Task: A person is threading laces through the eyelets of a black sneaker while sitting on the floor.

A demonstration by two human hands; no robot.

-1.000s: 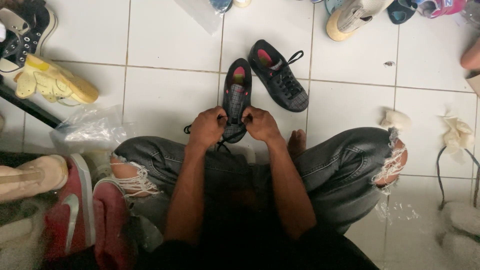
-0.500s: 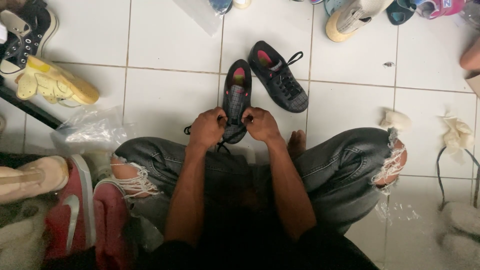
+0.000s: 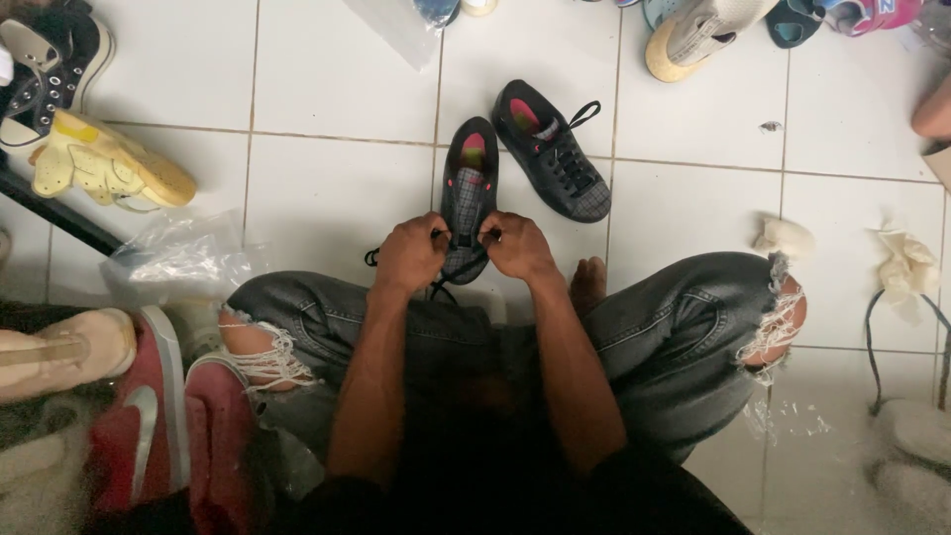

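Observation:
A dark grey sneaker with a pink insole lies on the white tiled floor, toe toward me, in front of my crossed legs in ripped jeans. My left hand and my right hand grip it at the toe end, each pinching the black laces. A loose lace end curls out at the left of my left hand. Its matching sneaker lies on the tiles just to the right, laced, untouched.
A yellow shoe and a black high-top lie at the far left. Red sneakers and a beige shoe sit by my left knee. A crumpled plastic bag, paper wads and more shoes lie around.

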